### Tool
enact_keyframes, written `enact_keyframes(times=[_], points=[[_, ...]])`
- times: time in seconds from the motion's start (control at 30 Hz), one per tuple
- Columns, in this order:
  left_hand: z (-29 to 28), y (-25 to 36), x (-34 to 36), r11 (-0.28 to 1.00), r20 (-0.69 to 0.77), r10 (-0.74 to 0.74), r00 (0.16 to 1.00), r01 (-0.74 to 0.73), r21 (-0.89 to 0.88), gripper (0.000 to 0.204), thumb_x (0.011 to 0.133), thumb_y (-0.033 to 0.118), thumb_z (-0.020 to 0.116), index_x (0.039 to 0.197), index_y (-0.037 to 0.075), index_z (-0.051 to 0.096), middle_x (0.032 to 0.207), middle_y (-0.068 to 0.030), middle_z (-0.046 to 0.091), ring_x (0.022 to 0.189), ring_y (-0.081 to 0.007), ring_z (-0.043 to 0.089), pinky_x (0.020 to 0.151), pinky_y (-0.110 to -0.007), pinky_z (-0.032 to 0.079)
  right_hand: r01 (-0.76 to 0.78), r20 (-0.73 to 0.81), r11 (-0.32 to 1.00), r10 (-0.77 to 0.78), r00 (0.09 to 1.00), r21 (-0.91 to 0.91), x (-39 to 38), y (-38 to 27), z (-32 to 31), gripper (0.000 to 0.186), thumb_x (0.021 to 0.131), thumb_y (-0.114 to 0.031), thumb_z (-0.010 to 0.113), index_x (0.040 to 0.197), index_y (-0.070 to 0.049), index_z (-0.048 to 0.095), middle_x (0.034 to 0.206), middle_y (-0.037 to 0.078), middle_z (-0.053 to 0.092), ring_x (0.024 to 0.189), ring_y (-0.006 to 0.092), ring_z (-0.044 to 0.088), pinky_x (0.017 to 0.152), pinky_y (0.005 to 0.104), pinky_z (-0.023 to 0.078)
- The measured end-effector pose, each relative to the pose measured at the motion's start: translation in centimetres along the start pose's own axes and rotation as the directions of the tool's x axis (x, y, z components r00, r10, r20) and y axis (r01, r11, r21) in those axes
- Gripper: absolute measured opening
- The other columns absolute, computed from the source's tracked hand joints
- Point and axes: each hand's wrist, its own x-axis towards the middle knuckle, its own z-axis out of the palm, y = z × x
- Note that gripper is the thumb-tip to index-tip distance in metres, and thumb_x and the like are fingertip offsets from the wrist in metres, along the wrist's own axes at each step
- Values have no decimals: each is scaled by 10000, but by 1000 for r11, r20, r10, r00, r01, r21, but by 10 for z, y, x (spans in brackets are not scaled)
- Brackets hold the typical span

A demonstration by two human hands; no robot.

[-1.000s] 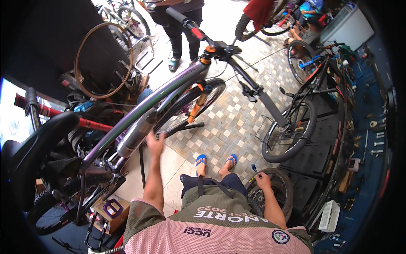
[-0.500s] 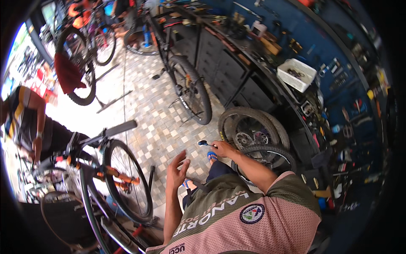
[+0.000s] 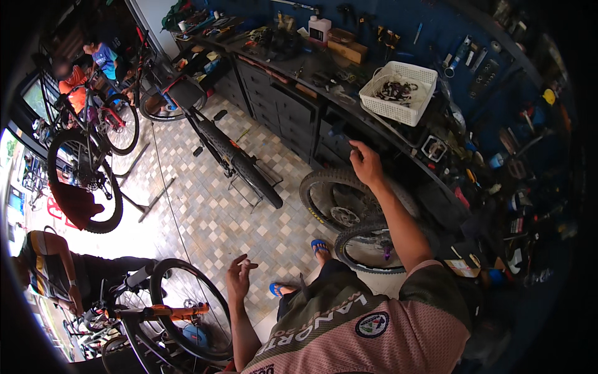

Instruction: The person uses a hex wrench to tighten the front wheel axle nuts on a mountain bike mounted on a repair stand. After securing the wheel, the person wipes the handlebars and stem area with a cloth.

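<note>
My right hand (image 3: 367, 165) reaches forward over the tyres, toward the dark opening below the workbench. Its fingers are closed around a small tool (image 3: 337, 129) with a dark rounded end, faint against the dark cabinet. What kind of tool it is I cannot make out. My left hand (image 3: 238, 278) is raised in front of my body, above the tiled floor. Its fingers are partly bent and apart, and nothing shows in them. Beneath my right forearm, several bicycle wheels (image 3: 321, 215) with knobbly tyres lean against the bench.
A cluttered workbench (image 3: 293, 65) with drawers runs along the right, carrying a white plastic basket (image 3: 405, 115). A bicycle (image 3: 240, 162) stands ahead on the floor. At the left, a person (image 3: 53, 265) bends beside another bicycle (image 3: 180, 311). More people and bicycles are farther back.
My right hand has moved forward and to the right, from low above the floor toward the bench, with the small tool. The view has turned toward the bench. My left hand has lowered slightly.
</note>
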Motion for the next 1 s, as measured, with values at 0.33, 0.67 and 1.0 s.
enact_keyframes(times=[0.33, 0.67, 1.0], points=[[118, -21, -20, 961, 204, -90, 975, 32, 274, 484, 1027, 484, 682, 1306, 95, 758, 1417, -273, 639, 1313, -407, 632, 1092, -486, 504, 148, -272, 983, -115, 955, 105, 24, 18, -76, 278, 1031, -189, 664, 1267, -67, 743, 1052, 154, 769, 740, 230, 717, 690, 348, 569], [110, 21, 61, 934, 259, -45, 965, -51, 353, 536, 1009, 393, 742, 1426, 67, 660, 1441, -218, 629, 1158, -368, 690, 943, -442, 582, -509, -410, 813, 377, 830, -283, 111, 193, -241, 477, 962, -181, 560, 1418, -62, 635, 1351, 279, 655, 1276, 484, 598, 1124, 534, 466], [85, 30, 74, 907, 367, -27, 930, -131, 401, 541, 1038, 393, 705, 1424, 19, 641, 1469, -264, 591, 1270, -378, 635, 1060, -446, 535, -619, -798, 535, -199, 569, -574, -70, 212, -344, 498, 806, -255, 821, 1235, -46, 682, 1135, 210, 676, 1126, 413, 645, 953, 545, 533]])
